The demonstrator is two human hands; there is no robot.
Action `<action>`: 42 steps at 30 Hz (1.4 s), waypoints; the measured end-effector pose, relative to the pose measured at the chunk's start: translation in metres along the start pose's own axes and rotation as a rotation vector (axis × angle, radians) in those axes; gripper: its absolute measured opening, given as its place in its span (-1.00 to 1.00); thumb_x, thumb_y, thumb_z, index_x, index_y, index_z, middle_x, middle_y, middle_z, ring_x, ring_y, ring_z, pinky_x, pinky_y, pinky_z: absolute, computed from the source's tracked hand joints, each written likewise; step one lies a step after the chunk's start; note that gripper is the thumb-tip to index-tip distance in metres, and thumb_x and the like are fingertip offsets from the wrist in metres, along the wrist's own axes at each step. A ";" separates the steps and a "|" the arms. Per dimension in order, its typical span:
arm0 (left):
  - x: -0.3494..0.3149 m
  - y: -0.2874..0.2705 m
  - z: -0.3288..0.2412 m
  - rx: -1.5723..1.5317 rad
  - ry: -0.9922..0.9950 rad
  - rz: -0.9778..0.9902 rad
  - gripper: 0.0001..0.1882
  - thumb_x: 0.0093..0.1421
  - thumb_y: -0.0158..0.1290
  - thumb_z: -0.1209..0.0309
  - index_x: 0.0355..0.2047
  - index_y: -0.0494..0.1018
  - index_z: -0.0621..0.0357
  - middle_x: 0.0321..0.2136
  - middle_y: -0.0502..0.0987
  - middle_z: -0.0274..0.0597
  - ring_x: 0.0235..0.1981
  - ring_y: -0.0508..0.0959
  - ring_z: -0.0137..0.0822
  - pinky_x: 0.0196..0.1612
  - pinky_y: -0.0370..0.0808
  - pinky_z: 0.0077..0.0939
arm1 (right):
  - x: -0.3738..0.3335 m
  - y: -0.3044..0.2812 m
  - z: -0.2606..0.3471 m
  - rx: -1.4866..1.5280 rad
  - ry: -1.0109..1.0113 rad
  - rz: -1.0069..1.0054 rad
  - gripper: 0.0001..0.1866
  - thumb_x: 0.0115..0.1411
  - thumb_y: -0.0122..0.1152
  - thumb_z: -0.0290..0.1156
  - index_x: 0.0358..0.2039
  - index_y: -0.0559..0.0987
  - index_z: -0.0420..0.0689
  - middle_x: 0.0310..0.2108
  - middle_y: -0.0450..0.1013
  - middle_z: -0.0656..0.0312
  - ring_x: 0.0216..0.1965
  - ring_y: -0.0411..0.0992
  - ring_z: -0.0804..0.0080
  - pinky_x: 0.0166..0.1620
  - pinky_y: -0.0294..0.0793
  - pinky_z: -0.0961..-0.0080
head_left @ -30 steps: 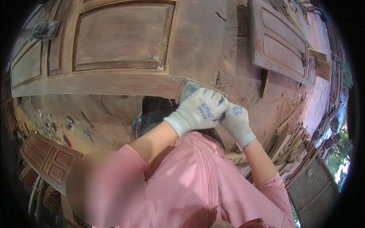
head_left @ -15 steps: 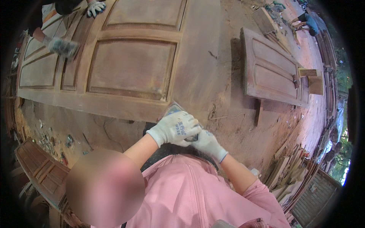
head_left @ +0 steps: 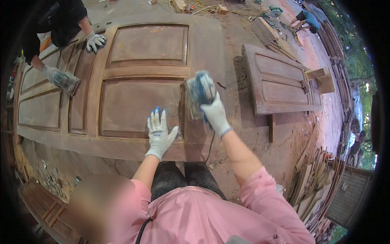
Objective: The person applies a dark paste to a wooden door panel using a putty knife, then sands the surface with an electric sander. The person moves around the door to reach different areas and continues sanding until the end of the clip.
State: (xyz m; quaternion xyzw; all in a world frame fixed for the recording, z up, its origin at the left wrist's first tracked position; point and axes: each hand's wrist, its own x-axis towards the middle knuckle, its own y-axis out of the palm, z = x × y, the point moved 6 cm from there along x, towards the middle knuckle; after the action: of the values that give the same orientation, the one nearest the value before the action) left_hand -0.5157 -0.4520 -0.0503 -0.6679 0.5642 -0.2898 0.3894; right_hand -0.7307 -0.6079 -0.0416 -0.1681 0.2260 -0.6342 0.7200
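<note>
A large brown wooden panelled door [head_left: 142, 106] lies flat in front of me. My left hand [head_left: 159, 132], in a white glove with blue fingertips, is open with its fingers spread over the lower panel's near right corner. In my right hand [head_left: 216, 116], also gloved, is a blue-green electric sander [head_left: 199, 91], held on the plain right-hand stile of the door. Its dark cord [head_left: 211, 148] hangs off the near edge. At the far left a co-worker in dark clothes holds another sander [head_left: 66, 82] on the same door; their other gloved hand [head_left: 96, 42] rests on it.
A smaller panelled door [head_left: 280, 79] lies raised to the right, with a wooden block [head_left: 321, 79] at its end. Timber offcuts [head_left: 313, 187] are piled at lower right. Another door [head_left: 46, 207] leans at lower left. Farther off at upper right, a person [head_left: 307, 20] bends down.
My hands, together at my waist before, have separated. The right has carried the sander forward onto the door; the left has opened onto the panel. My view has shifted too.
</note>
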 end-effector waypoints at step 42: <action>0.051 -0.175 0.118 0.049 0.162 -0.394 -0.32 0.39 0.09 0.05 0.41 0.34 0.11 0.42 0.30 0.14 0.47 0.18 0.30 0.54 -0.07 0.32 | -0.045 0.264 0.159 -0.267 -0.071 0.691 -0.28 0.14 0.41 -0.24 0.28 0.41 -0.20 0.05 0.61 -0.17 0.12 0.58 -0.08 0.14 0.57 0.12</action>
State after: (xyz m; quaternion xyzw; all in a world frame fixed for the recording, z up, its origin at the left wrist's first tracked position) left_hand -0.3161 -0.4688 0.0331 -0.7299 0.4451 -0.4267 0.2950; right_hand -0.4287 -0.5340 -0.0424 -0.1964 0.3250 -0.3122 0.8708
